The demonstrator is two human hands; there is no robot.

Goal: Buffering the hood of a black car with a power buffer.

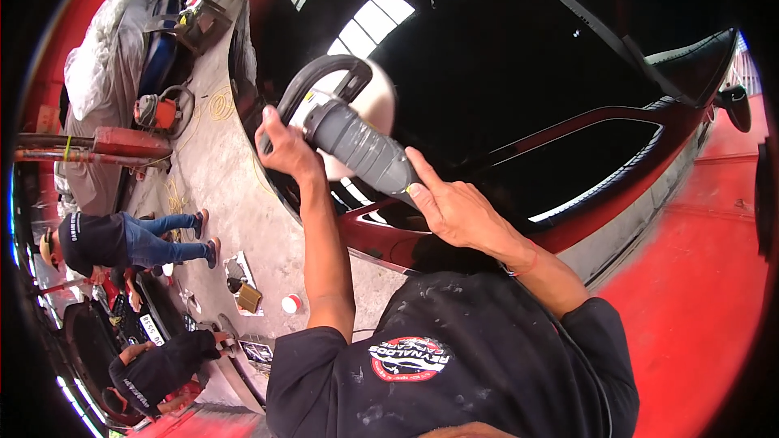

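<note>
Hands grip a polisher (pixel 349 126) pressed flat on the glossy dark car (pixel 503 57): the left hand (pixel 286 146) is closed around its loop handle near the panel's curved edge, the right hand (pixel 454 209) wraps the grey body. Bare concrete floor (pixel 219 178) lies left of that edge; two people (pixel 122 239) crouch well apart there.

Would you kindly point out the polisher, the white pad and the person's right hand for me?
polisher (pixel 365 150), head view, on its grey body.
white pad (pixel 381 97), head view, on its right edge.
right hand (pixel 454 211), head view, on the back of the hand.
</note>
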